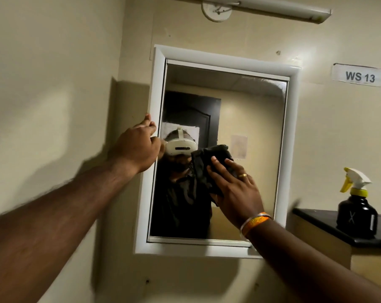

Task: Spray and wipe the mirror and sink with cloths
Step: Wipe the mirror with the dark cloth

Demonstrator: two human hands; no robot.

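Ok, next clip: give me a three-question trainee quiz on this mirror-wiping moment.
1. True or false: the right hand presses a dark cloth flat against the mirror.
2. What does the left hand grip? A) the spray bottle B) the mirror's white frame C) a second cloth
3. Fill in: the spray bottle stands on the dark ____ right of the mirror.

Key: 1 true; 2 B; 3 counter.

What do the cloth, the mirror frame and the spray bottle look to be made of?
Cloth: soft dark fabric, matte; it bunches into folds under the right hand.
Mirror frame: white, smooth, moulded edge, probably plastic or painted wood.
Spray bottle: glossy dark body showing highlights, likely plastic; white and yellow trigger head looks plastic.
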